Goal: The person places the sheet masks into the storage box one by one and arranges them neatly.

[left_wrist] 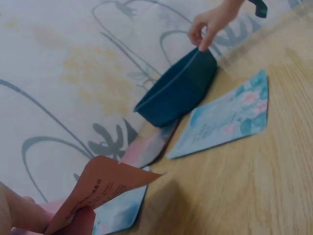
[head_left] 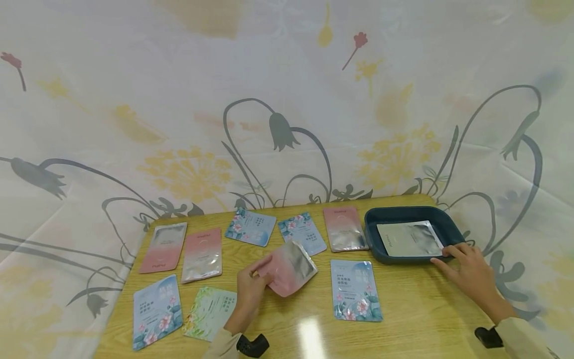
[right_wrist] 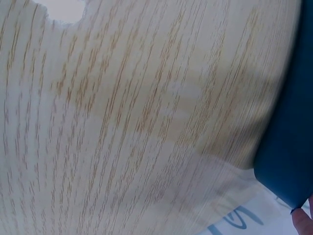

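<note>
My left hand (head_left: 251, 293) grips a pink-and-silver face mask packet (head_left: 285, 270) by its near-left edge, raised above the table. In the left wrist view, the printed side of this packet (left_wrist: 100, 188) is visible. On the right, my right hand (head_left: 473, 275) pinches the near-right rim of a dark blue plastic basin (head_left: 394, 260), thumb outside. Inside the basin lies a pale green-and-silver face mask packet (head_left: 405, 240). Only fingertips (right_wrist: 303, 223) at the basin's rim show in the right wrist view.
Pink packets (head_left: 163, 248) (head_left: 203, 254) lie at the left, another pink packet (head_left: 345, 229) beside the basin. Blue flowered packets (head_left: 250, 227) (head_left: 307, 230) (head_left: 357, 290) (head_left: 157, 311) and a green packet (head_left: 208, 311) lie around the wooden table (head_left: 421, 319). A patterned cloth (head_left: 287, 75) hangs behind.
</note>
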`<state>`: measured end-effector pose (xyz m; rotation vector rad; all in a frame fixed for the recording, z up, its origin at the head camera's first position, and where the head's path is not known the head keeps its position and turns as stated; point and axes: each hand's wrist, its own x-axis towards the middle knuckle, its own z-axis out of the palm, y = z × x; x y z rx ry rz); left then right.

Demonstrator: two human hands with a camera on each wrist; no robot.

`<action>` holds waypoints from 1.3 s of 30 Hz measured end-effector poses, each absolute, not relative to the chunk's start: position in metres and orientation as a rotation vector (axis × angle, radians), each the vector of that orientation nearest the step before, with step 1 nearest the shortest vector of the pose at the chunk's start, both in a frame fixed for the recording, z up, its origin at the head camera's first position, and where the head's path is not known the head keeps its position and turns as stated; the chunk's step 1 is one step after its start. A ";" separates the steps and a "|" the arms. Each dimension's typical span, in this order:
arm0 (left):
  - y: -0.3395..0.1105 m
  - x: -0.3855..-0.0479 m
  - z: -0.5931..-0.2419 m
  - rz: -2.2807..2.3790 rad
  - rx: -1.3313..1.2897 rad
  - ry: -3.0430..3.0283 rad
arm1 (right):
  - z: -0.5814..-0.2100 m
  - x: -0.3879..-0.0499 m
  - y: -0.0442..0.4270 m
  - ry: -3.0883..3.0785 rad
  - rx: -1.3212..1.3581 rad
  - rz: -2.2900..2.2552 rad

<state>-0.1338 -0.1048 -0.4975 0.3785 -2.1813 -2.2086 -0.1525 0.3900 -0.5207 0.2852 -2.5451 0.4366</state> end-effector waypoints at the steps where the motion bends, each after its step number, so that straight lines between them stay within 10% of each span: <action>1: -0.104 -0.134 -0.496 -2.224 0.383 -2.172 | -0.521 -0.153 0.390 -2.547 0.283 0.435; 39: -0.045 -0.194 -0.465 -2.589 -0.133 -2.100 | -0.525 -0.155 0.392 -2.509 0.303 0.425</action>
